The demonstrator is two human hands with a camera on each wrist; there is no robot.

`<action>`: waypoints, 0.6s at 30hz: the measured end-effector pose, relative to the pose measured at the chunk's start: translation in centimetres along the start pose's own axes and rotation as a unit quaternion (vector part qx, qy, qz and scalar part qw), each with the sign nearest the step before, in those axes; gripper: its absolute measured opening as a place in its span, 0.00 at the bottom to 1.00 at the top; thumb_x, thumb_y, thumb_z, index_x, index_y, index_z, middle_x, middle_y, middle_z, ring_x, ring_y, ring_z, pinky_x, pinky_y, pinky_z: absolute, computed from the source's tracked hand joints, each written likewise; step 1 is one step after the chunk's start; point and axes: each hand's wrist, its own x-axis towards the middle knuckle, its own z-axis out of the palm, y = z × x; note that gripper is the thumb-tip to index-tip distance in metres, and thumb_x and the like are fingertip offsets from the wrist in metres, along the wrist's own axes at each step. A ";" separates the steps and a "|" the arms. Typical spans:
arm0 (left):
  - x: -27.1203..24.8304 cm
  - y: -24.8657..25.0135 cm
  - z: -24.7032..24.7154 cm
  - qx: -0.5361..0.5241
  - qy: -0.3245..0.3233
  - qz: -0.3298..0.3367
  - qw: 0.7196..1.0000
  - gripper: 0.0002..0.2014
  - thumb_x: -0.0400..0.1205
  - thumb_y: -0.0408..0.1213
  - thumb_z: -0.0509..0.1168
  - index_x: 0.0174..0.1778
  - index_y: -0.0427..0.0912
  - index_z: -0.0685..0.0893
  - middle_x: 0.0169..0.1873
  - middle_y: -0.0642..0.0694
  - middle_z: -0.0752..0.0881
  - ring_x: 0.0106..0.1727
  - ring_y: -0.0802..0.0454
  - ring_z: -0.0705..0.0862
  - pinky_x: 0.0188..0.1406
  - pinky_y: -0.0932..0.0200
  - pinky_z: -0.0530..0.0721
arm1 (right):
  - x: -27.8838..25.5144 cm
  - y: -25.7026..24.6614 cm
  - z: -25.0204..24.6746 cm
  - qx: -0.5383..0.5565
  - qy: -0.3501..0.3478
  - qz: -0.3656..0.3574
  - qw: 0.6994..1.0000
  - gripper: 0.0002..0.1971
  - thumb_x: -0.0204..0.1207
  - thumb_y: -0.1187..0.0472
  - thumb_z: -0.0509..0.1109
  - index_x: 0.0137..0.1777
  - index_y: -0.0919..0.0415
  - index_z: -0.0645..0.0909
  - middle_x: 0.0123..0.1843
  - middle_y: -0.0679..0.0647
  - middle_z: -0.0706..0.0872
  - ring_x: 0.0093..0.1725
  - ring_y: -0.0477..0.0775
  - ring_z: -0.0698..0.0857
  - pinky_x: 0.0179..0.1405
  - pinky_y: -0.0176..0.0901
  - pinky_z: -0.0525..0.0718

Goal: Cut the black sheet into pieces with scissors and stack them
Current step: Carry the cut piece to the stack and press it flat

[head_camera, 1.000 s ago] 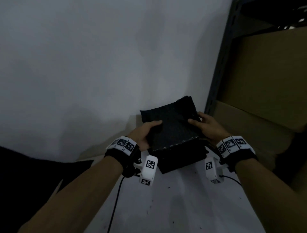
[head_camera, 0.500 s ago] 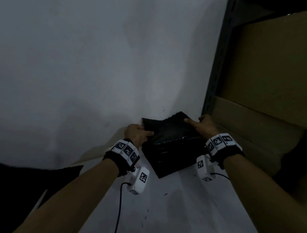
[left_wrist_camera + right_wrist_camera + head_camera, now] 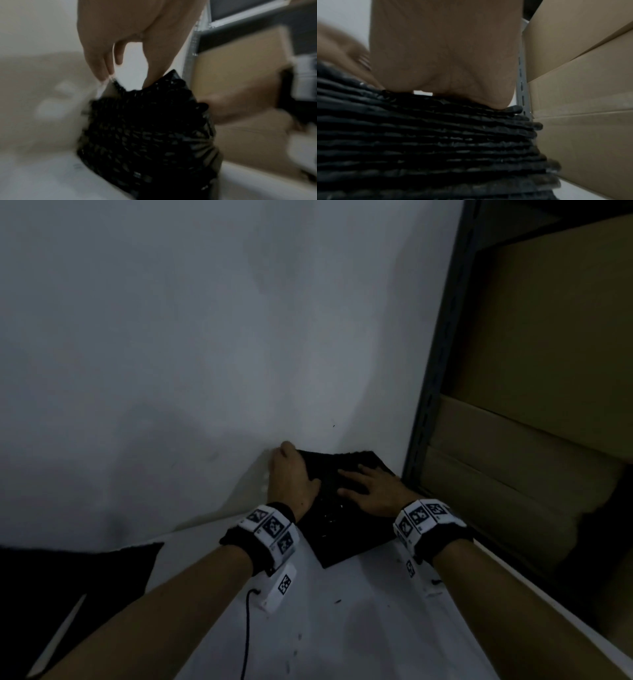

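A stack of black textured pieces [image 3: 346,529] lies on the white table [image 3: 342,628], pushed against the wall in the far corner. My right hand [image 3: 366,486] lies flat on top of the stack with its fingers spread; the right wrist view shows its palm [image 3: 443,54] pressed on the layered edges of the stack [image 3: 428,142]. My left hand [image 3: 291,474] is at the stack's far left edge, thumb on top and fingers down the side. In the blurred left wrist view those fingers [image 3: 102,73] point fairly straight down at the corner of the stack [image 3: 145,128]. No scissors are in view.
A larger black sheet [image 3: 68,594] lies at the table's near left. A dark metal shelf post [image 3: 435,371] and brown cardboard boxes [image 3: 548,392] stand close on the right of the stack. The white wall [image 3: 205,337] is right behind it.
The black piece that both hands held up has come down onto the stack. My right hand went from holding its edge to lying flat on top; my left hand moved to the far left edge.
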 end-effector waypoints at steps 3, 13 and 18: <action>0.0 0.8 0.2 0.094 -0.058 0.180 0.977 0.32 0.83 0.40 0.67 0.80 0.32 0.67 0.78 0.35 0.68 0.78 0.38 0.66 0.79 0.47 0.66 | 0.0 -0.2 0.3 -0.011 -0.032 0.022 0.999 0.33 0.80 0.24 0.47 0.84 0.26 0.48 0.90 0.45 0.45 0.89 0.61 0.45 0.85 0.67 0.43; -1.0 -1.0 0.5 0.203 -0.420 -0.016 0.884 0.42 0.81 0.74 0.45 0.85 0.62 0.34 0.85 0.53 0.30 0.86 0.49 0.31 0.84 0.35 0.38 | 1.8 1.3 1.6 -0.004 -0.047 0.051 0.998 0.29 0.87 0.36 0.42 0.87 0.36 0.45 0.90 0.43 0.39 0.89 0.55 0.39 0.86 0.62 0.40; -1.3 -1.6 -0.2 0.171 -0.448 -0.049 0.876 0.54 0.71 0.81 0.55 0.85 0.64 0.32 0.85 0.54 0.29 0.86 0.48 0.30 0.84 0.36 0.36 | 1.8 0.4 2.1 -0.021 -0.030 0.093 0.995 0.33 0.78 0.23 0.42 0.83 0.23 0.42 0.90 0.40 0.41 0.89 0.55 0.44 0.84 0.67 0.42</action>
